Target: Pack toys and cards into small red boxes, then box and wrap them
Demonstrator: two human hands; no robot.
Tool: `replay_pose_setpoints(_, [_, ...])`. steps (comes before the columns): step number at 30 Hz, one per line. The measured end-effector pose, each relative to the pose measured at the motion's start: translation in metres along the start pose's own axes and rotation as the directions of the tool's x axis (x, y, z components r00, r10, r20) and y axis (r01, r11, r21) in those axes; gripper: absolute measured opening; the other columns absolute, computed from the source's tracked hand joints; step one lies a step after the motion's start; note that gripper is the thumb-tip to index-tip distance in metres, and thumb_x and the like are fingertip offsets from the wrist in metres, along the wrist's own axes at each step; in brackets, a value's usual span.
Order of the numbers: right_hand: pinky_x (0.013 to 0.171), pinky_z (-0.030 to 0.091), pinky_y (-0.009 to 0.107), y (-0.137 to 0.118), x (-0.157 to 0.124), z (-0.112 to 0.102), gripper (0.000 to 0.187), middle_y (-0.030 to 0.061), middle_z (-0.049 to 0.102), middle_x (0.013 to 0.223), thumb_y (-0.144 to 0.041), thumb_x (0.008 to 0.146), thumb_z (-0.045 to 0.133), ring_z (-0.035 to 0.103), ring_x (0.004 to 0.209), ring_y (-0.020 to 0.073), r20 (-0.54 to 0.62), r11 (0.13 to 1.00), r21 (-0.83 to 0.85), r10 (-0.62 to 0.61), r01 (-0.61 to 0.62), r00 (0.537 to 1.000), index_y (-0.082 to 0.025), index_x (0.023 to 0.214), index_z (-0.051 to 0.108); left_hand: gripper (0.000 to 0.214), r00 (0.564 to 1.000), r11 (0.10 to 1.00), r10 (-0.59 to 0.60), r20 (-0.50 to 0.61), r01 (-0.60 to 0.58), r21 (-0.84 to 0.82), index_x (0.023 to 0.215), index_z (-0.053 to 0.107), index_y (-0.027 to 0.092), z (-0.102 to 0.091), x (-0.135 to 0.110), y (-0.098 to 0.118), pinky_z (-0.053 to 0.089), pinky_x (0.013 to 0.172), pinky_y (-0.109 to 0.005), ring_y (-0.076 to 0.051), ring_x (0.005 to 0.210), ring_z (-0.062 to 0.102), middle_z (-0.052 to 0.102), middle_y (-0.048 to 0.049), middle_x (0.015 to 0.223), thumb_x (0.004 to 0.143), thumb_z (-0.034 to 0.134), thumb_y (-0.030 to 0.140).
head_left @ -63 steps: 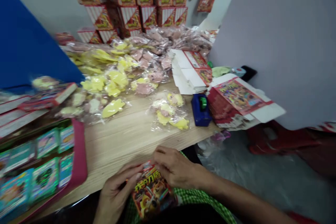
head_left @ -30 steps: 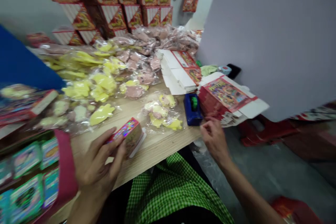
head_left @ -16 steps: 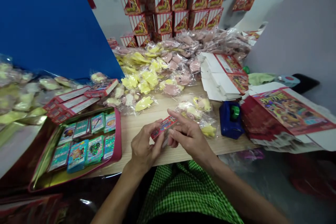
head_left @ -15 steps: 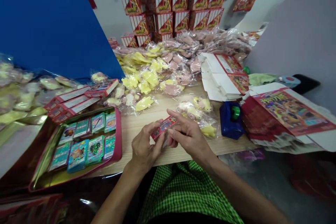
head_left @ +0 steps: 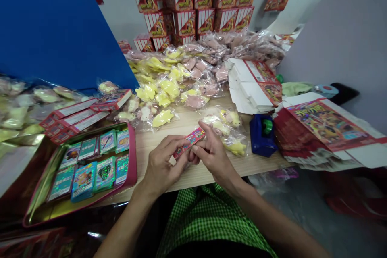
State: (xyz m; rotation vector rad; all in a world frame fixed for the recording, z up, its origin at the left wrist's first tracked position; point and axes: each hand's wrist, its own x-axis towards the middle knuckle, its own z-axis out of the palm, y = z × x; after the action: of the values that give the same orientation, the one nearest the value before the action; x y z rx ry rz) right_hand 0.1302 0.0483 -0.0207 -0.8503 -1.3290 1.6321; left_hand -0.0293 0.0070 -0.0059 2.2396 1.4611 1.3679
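Note:
A small red printed box [head_left: 190, 142] is held between both hands over the wooden table [head_left: 145, 161], its long narrow side facing up. My left hand [head_left: 165, 163] grips its left end with thumb and fingers. At the other end my right hand [head_left: 215, 155] closes round it, thumb and fingers against the box. The box's underside is hidden by the fingers. Just beyond the hands lie bagged yellow and pink soft toys [head_left: 222, 123]. To the left, a red-rimmed tin with a gold inside [head_left: 132, 157] holds several stacks of trading cards [head_left: 84, 179].
A blue tape dispenser [head_left: 262, 139] stands to the right, beside stacked flattened red cartons [head_left: 326, 129] and white-and-red folded boxes [head_left: 250, 92]. Small red boxes [head_left: 72, 115] lie behind the tin. More bagged toys [head_left: 169, 84] heap up at the back, before a wall of stacked boxes [head_left: 184, 24].
The small box has turned slightly, and more of its printed side shows. My right hand has shifted its fingers along it. The whole view has moved a little to the right.

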Motion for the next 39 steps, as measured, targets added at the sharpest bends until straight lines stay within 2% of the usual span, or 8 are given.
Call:
replay_pose_setpoints(9, [0.054,0.052,0.029,0.003,0.003,0.005,0.081,-0.0075,0.063,0.060,-0.017,0.087,0.057,0.059,0.050,0.0149,-0.039,0.997,0.047,0.065,-0.063,0.997,-0.013,0.158,0.017,0.020,0.860,0.934,-0.304,0.410,0.354,-0.051,0.092,0.065,0.019,-0.015,0.048,0.001,0.048,0.061,-0.024,-0.014,0.066,0.063,0.071,0.0006,0.076,0.088,0.065,0.039])
replay_pose_setpoints(15, [0.062,0.056,0.033,0.015,-0.002,-0.010,0.080,-0.0045,0.064,0.066,-0.005,0.082,0.052,0.064,0.059,0.0194,-0.069,0.955,-0.288,0.052,-0.070,0.996,-0.015,0.157,0.025,0.024,0.918,0.953,-0.277,0.283,0.224,0.206,0.094,0.065,0.023,-0.010,0.048,-0.002,0.044,0.061,-0.026,-0.017,0.067,0.061,0.069,-0.0007,0.078,0.088,0.056,0.044])
replay_pose_setpoints(18, [0.085,0.057,0.041,0.017,-0.011,-0.044,0.060,0.0088,0.071,0.094,-0.006,0.082,0.049,0.067,0.091,0.0260,-0.145,0.711,-0.702,-0.202,0.043,0.969,-0.015,0.142,0.051,0.030,0.898,0.899,-0.431,0.082,0.421,0.121,0.101,0.063,0.023,-0.017,0.034,-0.013,0.045,0.058,-0.025,-0.016,0.064,0.060,0.067,0.0006,0.077,0.084,0.062,0.048])
replay_pose_setpoints(21, [0.101,0.050,0.048,0.015,-0.018,-0.089,0.050,0.0197,0.064,0.115,-0.008,0.082,0.047,0.059,0.113,0.0335,-0.212,0.397,-0.917,-0.431,-0.026,0.877,-0.009,0.130,0.062,0.039,0.754,0.766,-0.636,-0.164,0.642,-0.023,0.102,0.057,0.022,-0.026,0.004,-0.031,0.049,0.058,-0.028,-0.017,0.062,0.061,0.067,0.0005,0.076,0.080,0.068,0.052])
replay_pose_setpoints(24, [0.104,0.048,0.050,0.014,-0.019,-0.125,0.051,0.0237,0.062,0.121,-0.014,0.085,0.050,0.057,0.116,0.0354,-0.253,0.275,-0.951,-0.439,-0.140,0.862,-0.003,0.133,0.060,0.035,0.618,0.604,-0.762,-0.195,0.786,0.133,0.095,0.054,0.022,-0.027,-0.034,-0.045,0.053,0.060,-0.035,-0.024,0.067,0.067,0.069,-0.0050,0.078,0.080,0.065,0.051])
replay_pose_setpoints(31, [0.106,0.046,0.061,0.004,-0.008,-0.130,0.077,0.0153,0.037,0.164,-0.001,0.075,0.059,0.032,0.149,0.0432,0.083,-0.008,-0.997,-0.058,0.082,0.995,-0.023,0.149,0.053,0.031,0.796,0.743,-0.603,-0.063,0.588,0.321,0.094,0.060,0.022,-0.007,-0.023,-0.026,0.056,0.074,-0.039,-0.029,0.088,0.072,0.073,-0.0093,0.094,0.090,0.051,0.052])
replay_pose_setpoints(35, [0.096,0.057,0.044,-0.011,0.007,-0.127,0.049,0.0094,0.069,0.134,-0.003,0.089,0.050,0.066,0.120,0.0302,-0.028,0.234,-0.972,-0.146,0.007,0.989,-0.024,0.128,0.072,0.032,0.774,0.854,-0.511,0.374,0.406,0.325,0.109,0.064,0.021,0.001,0.011,-0.022,0.053,0.091,-0.042,-0.032,0.112,0.069,0.074,-0.0116,0.115,0.084,0.063,0.042])
replay_pose_setpoints(39, [0.061,0.063,0.033,-0.017,0.006,-0.121,0.043,0.0065,0.077,0.118,-0.022,0.101,0.044,0.074,0.074,0.0206,-0.052,0.608,-0.784,-0.266,0.126,0.963,-0.022,0.138,0.066,0.101,0.623,0.890,-0.444,0.644,0.227,0.395,0.147,0.043,0.017,0.007,0.010,-0.037,0.031,0.118,-0.058,-0.045,0.147,0.038,0.049,-0.0216,0.153,0.057,0.084,0.031])
